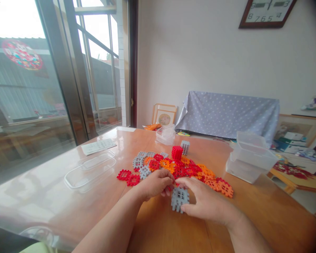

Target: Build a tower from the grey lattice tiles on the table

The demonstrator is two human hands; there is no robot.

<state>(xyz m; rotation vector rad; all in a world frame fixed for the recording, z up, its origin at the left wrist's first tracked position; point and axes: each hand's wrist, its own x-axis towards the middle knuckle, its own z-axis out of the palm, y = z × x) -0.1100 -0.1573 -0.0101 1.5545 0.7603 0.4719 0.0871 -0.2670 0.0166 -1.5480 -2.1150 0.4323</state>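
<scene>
My right hand [200, 196] grips a small stack of grey notched building tiles [180, 199], thumb at its lower edge and fingers over its top. Close by on the left, my left hand [159, 184] is closed with its fingers curled near the stack's upper corner. Whatever its fingertips pinch is hidden. Just beyond both hands spreads a pile of red [154, 165], orange [205, 171] and grey notched tiles [138, 162]. A red stack [177, 153] and a grey stack [185, 147] stand upright at the pile's far side.
Clear plastic boxes [251, 161] stand at the right, and a smaller clear container [165, 135] sits at the far edge. Transparent lids [91, 168] and printed sheets [98, 147] lie on the left of the wooden table [152, 228]. A dotted cloth [229, 114] hangs beyond.
</scene>
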